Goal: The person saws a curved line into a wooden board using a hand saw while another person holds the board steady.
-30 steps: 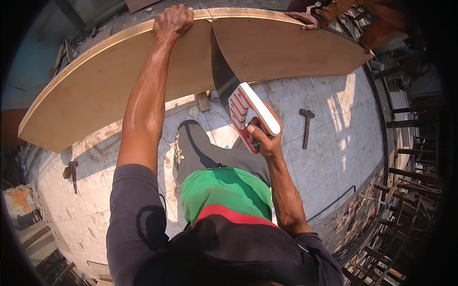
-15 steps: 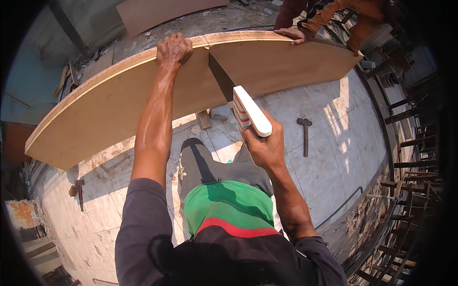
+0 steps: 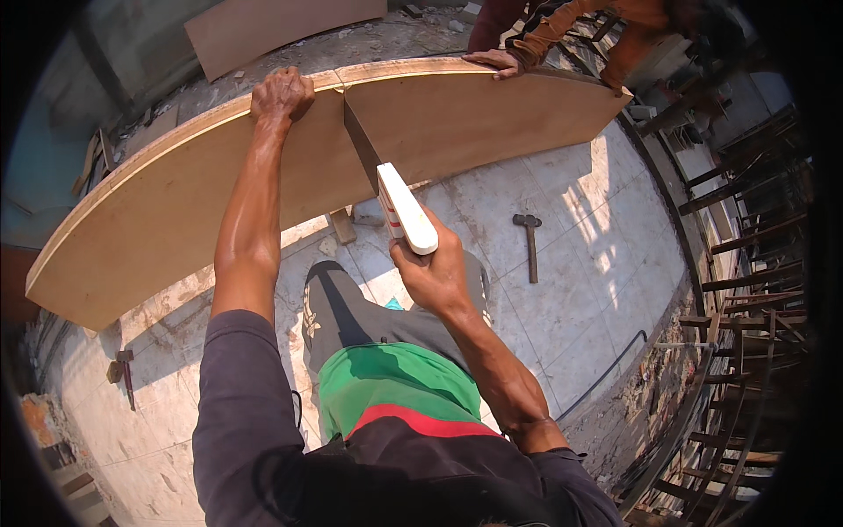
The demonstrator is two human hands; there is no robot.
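Observation:
A long plywood panel (image 3: 237, 193) with a curved, layered upper edge stands tilted across the space ahead of me. My left hand (image 3: 283, 93) is closed over that upper edge, left of a narrow cut. In my right hand (image 3: 432, 270) is the white handle of a handsaw (image 3: 407, 207). The saw's dark blade runs away from me into the cut in the panel's edge, its far end hidden. Right of the cut, another person's hand (image 3: 493, 61) rests on the same edge.
On the tiled floor (image 3: 562, 325) lie a hammer (image 3: 529, 246) to the right and a second hammer (image 3: 128, 379) at the left. A small wood block (image 3: 342, 227) sits beneath the panel. Stacked timber (image 3: 746, 307) lines the right side; another sheet (image 3: 281, 31) lies beyond.
The whole view has shifted, so the panel and floor items appear further left. The saw handle has swung slightly left relative to the cut. Both my hands keep their holds.

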